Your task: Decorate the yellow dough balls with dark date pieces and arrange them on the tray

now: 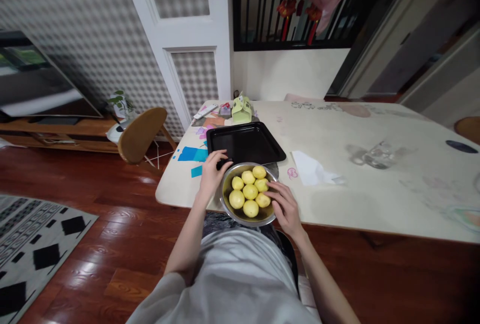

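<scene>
A round metal bowl (226, 205) with several yellow lemons (250, 192) in it sits at the table's near edge, in front of my body. My right hand (285, 205) reaches over the bowl's right rim. Its fingers are spread, and the fingertips touch or lie just above the lemons on the right. Beside the bowl's upper left rim is my left hand (214, 170), over the near left corner of a black baking tray (243, 143). Its thumb and fingers are apart. Something dark shows between them, and I cannot tell it from the tray.
Behind the tray stands a light green box (242, 109), with a white remote (206, 111) to its left. White paper (311, 168) and a clear glass object (378, 155) lie right on the white table (330, 134). A wooden chair (140, 136) stands left.
</scene>
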### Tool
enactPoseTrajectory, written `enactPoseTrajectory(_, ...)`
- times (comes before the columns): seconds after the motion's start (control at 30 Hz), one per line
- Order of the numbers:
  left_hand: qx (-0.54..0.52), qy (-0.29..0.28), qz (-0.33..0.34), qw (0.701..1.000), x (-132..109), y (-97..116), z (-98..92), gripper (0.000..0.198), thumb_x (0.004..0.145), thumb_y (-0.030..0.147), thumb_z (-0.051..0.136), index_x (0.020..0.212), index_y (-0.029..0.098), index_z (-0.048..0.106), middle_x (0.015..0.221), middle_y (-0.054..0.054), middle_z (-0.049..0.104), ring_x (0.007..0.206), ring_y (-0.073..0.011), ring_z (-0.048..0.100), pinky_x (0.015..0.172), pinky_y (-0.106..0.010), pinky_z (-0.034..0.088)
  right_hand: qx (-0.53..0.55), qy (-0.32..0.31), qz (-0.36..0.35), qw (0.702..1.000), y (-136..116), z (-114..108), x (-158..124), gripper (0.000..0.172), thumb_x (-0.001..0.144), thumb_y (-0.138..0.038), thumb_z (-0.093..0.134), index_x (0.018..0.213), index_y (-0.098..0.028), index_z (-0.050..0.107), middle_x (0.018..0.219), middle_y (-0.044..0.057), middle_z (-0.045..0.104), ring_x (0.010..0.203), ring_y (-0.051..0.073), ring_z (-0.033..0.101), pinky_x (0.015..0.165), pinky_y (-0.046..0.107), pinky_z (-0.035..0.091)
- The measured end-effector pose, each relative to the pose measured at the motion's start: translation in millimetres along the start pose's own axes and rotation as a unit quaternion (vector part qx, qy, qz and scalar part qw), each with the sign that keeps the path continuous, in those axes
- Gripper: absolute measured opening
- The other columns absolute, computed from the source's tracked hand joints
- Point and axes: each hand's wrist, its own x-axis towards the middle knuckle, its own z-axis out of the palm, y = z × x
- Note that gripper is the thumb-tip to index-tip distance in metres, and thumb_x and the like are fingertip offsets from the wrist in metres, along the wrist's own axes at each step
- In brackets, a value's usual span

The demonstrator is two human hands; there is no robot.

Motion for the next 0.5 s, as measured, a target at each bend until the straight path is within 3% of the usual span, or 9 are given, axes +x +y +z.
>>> enactPoseTrajectory(0.07, 0.033, 0.013, -0.024, 0.999, 7, -21, 2.2, 0.006, 0.094, 0.021, 0.074, 0.095, 0.019, 0.068, 0.122, -0.014, 0.074, 0.116, -0.0283, 0.071, 0.100, -0.044, 0.059, 0.000, 0.000, -0.002, 1.000, 1, 0, 0, 0.032, 0.104, -0.021, 0.050, 0.127, -0.027, 0.071, 0.141, 0.011, 0.068, 0.134, 0.031, 0.060, 0.109, 0.057, 0.053)
enactPoseTrajectory(0.2, 0.070, -0.024, -0.061, 0.995, 6, -47, 12.9, 0.006, 0.093, 0.014, 0.072, 0.098, 0.018, 0.071, 0.124, -0.015, 0.074, 0.117, -0.0298, 0.071, 0.104, -0.047, 0.057, 0.003, -0.001, -0.003, 1.000, 2, 0, -1, 0.033, 0.104, -0.020, 0.050, 0.127, -0.027, 0.071, 0.141, 0.011, 0.067, 0.133, 0.030, 0.060, 0.110, 0.056, 0.053)
enactPoseTrajectory(0.33, 0.100, -0.061, -0.068, 0.991, -1, -54, 20.8, 0.009, 0.095, 0.013, 0.068, 0.099, 0.019, 0.075, 0.125, -0.014, 0.076, 0.120, -0.0318, 0.071, 0.107, -0.052, 0.055, 0.000, -0.004, -0.001, 1.000, 1, -1, -1, 0.034, 0.104, -0.021, 0.049, 0.129, -0.028, 0.071, 0.142, 0.010, 0.067, 0.133, 0.030, 0.060, 0.109, 0.056, 0.053)
enactPoseTrajectory(0.5, 0.109, -0.058, -0.053, 0.991, -6, -57, 21.5, 0.011, 0.097, 0.015, 0.066, 0.103, 0.019, 0.075, 0.124, -0.014, 0.077, 0.121, -0.0308, 0.070, 0.106, -0.050, 0.055, -0.004, -0.008, -0.003, 1.000, 1, -2, -1, 0.036, 0.105, -0.021, 0.049, 0.133, -0.030, 0.070, 0.142, 0.010, 0.067, 0.133, 0.031, 0.060, 0.108, 0.058, 0.053)
